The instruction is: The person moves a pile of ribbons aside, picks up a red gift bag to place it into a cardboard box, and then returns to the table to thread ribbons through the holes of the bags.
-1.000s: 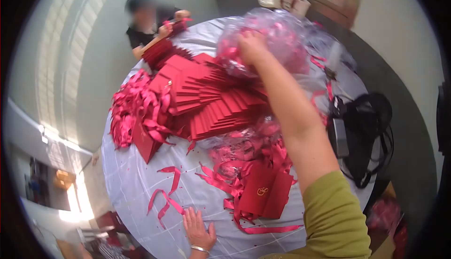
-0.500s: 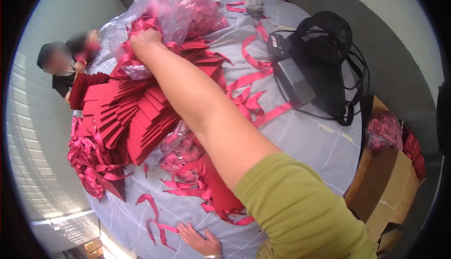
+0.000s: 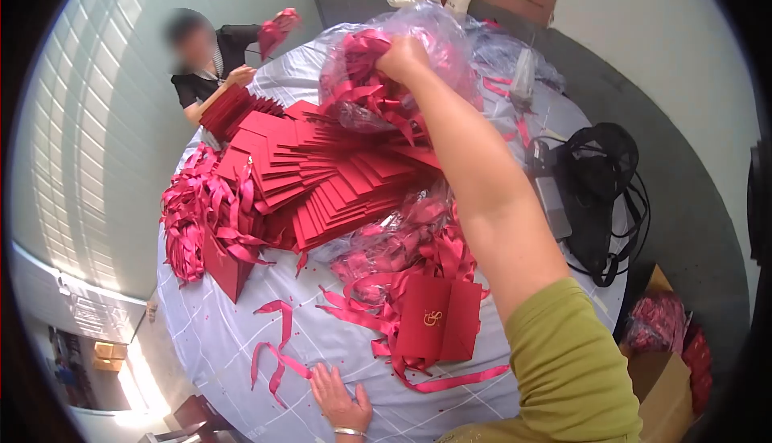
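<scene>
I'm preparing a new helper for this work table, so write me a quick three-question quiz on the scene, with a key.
1. What does the person's right hand hold?
a) a black bag
b) a bunch of red ribbons
c) a cardboard box

2. True or false: the person's left hand is raised well above the table.

3. Fill in the blank: the marking on the red folded piece at the near side of the table is ____ in colour.

Key:
1. b
2. False; it rests on the pale tablecloth, fingers extended.
3. Gold.
</scene>
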The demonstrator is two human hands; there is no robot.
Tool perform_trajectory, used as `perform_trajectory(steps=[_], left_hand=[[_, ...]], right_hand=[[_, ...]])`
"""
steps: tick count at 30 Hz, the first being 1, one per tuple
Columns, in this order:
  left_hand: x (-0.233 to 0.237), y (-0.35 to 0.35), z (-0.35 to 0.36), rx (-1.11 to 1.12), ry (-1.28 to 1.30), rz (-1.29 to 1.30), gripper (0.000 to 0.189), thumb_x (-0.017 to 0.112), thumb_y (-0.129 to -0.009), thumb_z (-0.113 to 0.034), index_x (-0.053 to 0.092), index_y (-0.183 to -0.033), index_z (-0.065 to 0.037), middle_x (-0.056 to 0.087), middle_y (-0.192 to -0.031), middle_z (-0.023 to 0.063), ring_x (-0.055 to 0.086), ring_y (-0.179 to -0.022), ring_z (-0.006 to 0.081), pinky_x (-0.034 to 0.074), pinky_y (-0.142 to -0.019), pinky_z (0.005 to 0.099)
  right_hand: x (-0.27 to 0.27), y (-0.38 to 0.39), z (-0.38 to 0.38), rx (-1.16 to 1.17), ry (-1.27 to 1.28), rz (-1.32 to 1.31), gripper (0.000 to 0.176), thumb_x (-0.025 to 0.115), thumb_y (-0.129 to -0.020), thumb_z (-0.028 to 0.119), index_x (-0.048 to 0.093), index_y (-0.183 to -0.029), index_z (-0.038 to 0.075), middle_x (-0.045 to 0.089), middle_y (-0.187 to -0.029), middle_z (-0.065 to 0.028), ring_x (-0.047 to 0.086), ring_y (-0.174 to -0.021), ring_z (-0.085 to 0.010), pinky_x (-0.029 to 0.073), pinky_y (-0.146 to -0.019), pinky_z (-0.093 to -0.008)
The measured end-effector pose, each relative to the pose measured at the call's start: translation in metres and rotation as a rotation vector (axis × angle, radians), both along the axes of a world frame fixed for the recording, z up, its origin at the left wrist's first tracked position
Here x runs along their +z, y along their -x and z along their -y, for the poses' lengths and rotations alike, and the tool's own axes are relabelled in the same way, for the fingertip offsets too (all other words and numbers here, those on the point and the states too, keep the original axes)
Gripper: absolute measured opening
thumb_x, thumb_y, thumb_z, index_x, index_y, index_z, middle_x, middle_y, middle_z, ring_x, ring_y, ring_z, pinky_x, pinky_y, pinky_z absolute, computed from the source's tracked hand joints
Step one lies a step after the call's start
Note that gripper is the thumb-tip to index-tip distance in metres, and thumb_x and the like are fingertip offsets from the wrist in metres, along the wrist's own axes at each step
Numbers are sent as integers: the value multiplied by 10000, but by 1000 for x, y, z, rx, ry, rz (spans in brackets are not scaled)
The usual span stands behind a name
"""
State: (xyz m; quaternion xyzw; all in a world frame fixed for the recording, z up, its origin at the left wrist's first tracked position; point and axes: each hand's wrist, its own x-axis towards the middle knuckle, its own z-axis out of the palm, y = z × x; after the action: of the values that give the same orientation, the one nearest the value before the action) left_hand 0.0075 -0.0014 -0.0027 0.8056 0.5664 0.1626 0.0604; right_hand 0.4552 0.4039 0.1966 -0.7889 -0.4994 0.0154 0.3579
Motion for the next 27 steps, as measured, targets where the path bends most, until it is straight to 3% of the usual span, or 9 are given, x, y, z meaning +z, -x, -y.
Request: perform_trajectory(steps=[7,10,15,16,20,22,23,26,27], left_hand=[[2,0,2,-3,-20,23,642,657,-793,-222,455,-1328,71,363,-1469,317,326,-1384,470,228,-1157,572],[1,0,5,9,-55,19,621,659,-807,-207,460,-1328,67,378,-1460,313,328,-1390,452,221,-1171,551],[-6,3,7,15,-113,30,602,656,-826,-221,474,-1325,63,395,-1457,296,334,-1393,429,217,-1184,527],[-7,3,6,2,-134,31,598,654,-831,-226,477,-1323,62,398,-1456,292,334,-1393,427,217,-1184,525],[-15,3,5,21,-161,-6,573,619,-872,-262,475,-1331,50,398,-1464,279,337,-1396,406,216,-1187,499],[-12,2,8,32,-143,-23,572,610,-883,-276,474,-1342,38,394,-1471,275,339,-1399,394,213,-1189,488],[-17,3,9,32,-153,-29,576,610,-883,-282,474,-1345,35,396,-1471,274,338,-1400,394,211,-1189,488],[-21,5,8,25,-177,-34,590,603,-886,-303,470,-1353,32,397,-1472,272,335,-1402,394,203,-1191,489],[-22,6,9,29,-171,-41,592,599,-888,-308,468,-1355,32,395,-1474,271,333,-1404,392,200,-1192,490]], right_hand=[[5,-43,15,117,-191,-376,444,808,-603,311,754,-962,56,737,-908,-164,715,-846,-258,542,-792,-358],[34,-50,61,92,-131,-410,368,823,-658,260,757,-928,17,740,-878,-80,684,-758,-173,545,-724,-330],[75,-32,157,231,-134,-1117,171,743,-791,107,718,-928,8,691,-765,-73,645,-578,-192,543,-552,-364],[99,-6,201,102,-118,-971,168,731,-808,123,708,-922,3,683,-760,-69,665,-625,-201,560,-583,-359],[82,-25,274,794,-135,-1039,180,609,-916,237,695,-928,79,708,-857,-33,683,-789,-142,561,-736,-316],[75,-38,309,623,-97,-1293,191,562,-921,217,663,-816,94,709,-747,-67,700,-693,-220,575,-695,-390],[70,-32,332,566,-231,-1226,150,541,-961,168,644,-892,82,689,-773,-34,667,-696,-168,552,-680,-325],[80,-43,409,999,169,-1217,256,649,-902,330,677,-1000,95,707,-912,-45,683,-828,-156,553,-751,-308],[72,-16,427,559,-39,-1154,238,652,-882,312,677,-980,96,692,-874,-20,669,-793,-140,516,-678,-279]])
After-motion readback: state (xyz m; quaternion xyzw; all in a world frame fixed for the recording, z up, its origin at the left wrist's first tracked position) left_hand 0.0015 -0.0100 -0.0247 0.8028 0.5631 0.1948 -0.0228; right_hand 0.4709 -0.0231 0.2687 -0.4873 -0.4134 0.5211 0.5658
